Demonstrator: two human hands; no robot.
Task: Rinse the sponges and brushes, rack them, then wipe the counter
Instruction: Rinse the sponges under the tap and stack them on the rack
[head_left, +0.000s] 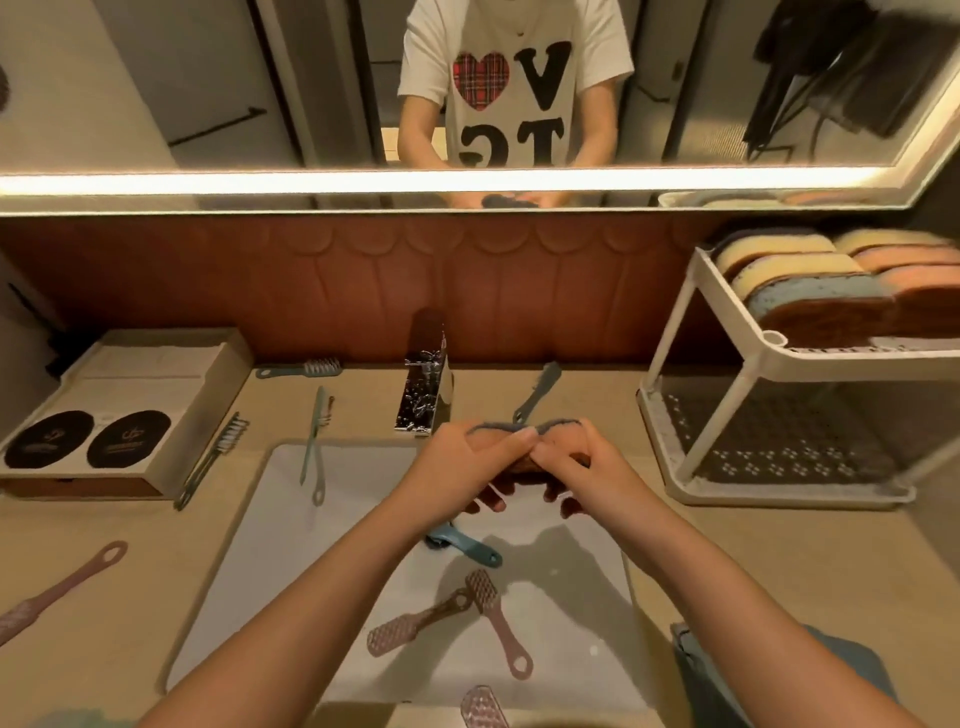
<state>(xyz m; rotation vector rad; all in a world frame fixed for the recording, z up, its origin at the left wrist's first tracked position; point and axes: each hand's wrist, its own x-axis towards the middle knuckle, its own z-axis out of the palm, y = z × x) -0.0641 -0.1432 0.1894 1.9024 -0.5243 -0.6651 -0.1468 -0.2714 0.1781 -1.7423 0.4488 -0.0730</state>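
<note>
Beige counter (779, 561) runs beneath a wide lit mirror (156, 104), with a white rectangular sink (249, 561) set in its middle. Over the far end of that sink, just in front of the chrome faucet (423, 395), the left hand (462, 462) and the right hand (582, 467) meet. The fingers and thumbs of both are curled round one sponge (519, 428), which is bent between them with its grey face up. Under the left wrist a stubby teal brush (467, 545) lies in the basin. Nearer the person, two pink brushes (415, 621) lie touching on the basin floor, and a third pink brush (483, 706) sits at the near rim. A slim teal brush (314, 441) lies across the sink's far left rim. On the counter to the left lie a dark-handled brush (213, 457) beside a cardboard box (156, 374), a short teal brush (301, 369) by the brown backsplash and a long pink brush (57, 592) near the frame's edge. Right of the faucet lies a grey-teal brush (537, 392). Farther right stands a white two-tier rack (675, 332), its upper tier holding stacked sponges (810, 291) in yellow, pink and blue. A blue-grey cloth (727, 670) lies by the right forearm.
</note>
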